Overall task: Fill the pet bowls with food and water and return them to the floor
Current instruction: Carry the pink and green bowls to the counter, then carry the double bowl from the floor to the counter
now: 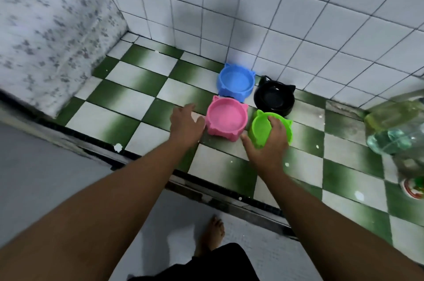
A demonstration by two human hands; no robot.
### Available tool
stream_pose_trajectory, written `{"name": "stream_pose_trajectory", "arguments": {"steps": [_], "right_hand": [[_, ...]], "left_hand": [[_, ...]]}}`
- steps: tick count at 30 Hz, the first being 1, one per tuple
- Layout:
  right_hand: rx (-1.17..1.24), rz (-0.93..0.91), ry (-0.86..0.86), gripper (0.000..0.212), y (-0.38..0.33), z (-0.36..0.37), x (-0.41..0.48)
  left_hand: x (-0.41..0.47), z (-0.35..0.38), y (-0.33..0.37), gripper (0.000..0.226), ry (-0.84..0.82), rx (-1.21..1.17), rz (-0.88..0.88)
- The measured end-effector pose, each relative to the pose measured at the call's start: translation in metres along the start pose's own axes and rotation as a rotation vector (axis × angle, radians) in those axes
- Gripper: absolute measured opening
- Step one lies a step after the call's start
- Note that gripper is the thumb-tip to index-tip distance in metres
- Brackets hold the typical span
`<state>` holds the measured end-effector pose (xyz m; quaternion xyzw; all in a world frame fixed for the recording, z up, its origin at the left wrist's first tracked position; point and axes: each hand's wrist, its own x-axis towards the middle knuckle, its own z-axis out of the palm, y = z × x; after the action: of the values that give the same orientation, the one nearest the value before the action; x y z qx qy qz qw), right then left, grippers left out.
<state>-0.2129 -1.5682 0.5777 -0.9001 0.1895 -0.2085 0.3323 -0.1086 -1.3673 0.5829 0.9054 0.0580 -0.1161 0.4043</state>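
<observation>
Right hand [269,143] clasped the near rim of the green bowl [259,129] while our left hand [187,123], fingers loose and holding nothing, hovered just beside the pink bowl [226,117] on the checkered floor [142,87]; we judged a firm rim grip and level lift best.

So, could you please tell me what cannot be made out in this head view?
All in the head view:
Green bowl: the right hand gripping its rim hides most of its inside.
Left hand: motion blur makes it unclear whether it touches the pink bowl.
Black bowl: too dark to see any contents.
Clear plastic bottle: blurred and cut off by the right edge.
</observation>
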Motion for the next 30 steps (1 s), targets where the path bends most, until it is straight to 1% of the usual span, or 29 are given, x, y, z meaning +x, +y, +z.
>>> {"name": "stream_pose_trajectory", "arguments": {"steps": [2,4,6,7,9,13,16,20,25,30], "right_hand": [[0.037,-0.091,-0.015,0.083,-0.029,0.02,-0.008],[0.088,-0.14,-0.107,0.078,-0.067,0.04,-0.026],[0.117,-0.209,-0.219,0.074,-0.114,0.066,-0.054],[0.123,-0.222,-0.254,0.072,-0.125,0.071,-0.059],[0.161,-0.323,-0.325,0.068,-0.17,0.097,-0.088],[0.275,-0.428,-0.513,0.062,-0.258,0.152,-0.155],[0.294,-0.539,-0.655,0.06,-0.318,0.194,-0.203],[0.308,-0.605,-0.818,0.063,-0.391,0.248,-0.255],[0.336,-0.728,-0.921,0.063,-0.471,0.311,-0.295],[0.359,-0.737,-1.001,0.061,-0.54,0.385,-0.318]], "left_hand": [[-0.016,-0.029,-0.022,0.053,-0.017,0.02,0.086],[-0.036,-0.066,-0.054,0.055,0.003,0.029,0.146],[-0.059,-0.113,-0.094,0.053,0.048,0.048,0.163],[-0.064,-0.125,-0.103,0.052,0.059,0.043,0.173],[-0.084,-0.17,-0.144,0.048,0.13,0.019,0.129],[-0.133,-0.255,-0.235,0.043,0.3,-0.02,0.044],[-0.172,-0.315,-0.296,0.041,0.394,-0.027,-0.064],[-0.21,-0.382,-0.363,0.04,0.546,-0.051,-0.19],[-0.233,-0.439,-0.435,0.038,0.735,-0.113,-0.34],[-0.224,-0.49,-0.497,0.037,0.845,-0.159,-0.465]]}}
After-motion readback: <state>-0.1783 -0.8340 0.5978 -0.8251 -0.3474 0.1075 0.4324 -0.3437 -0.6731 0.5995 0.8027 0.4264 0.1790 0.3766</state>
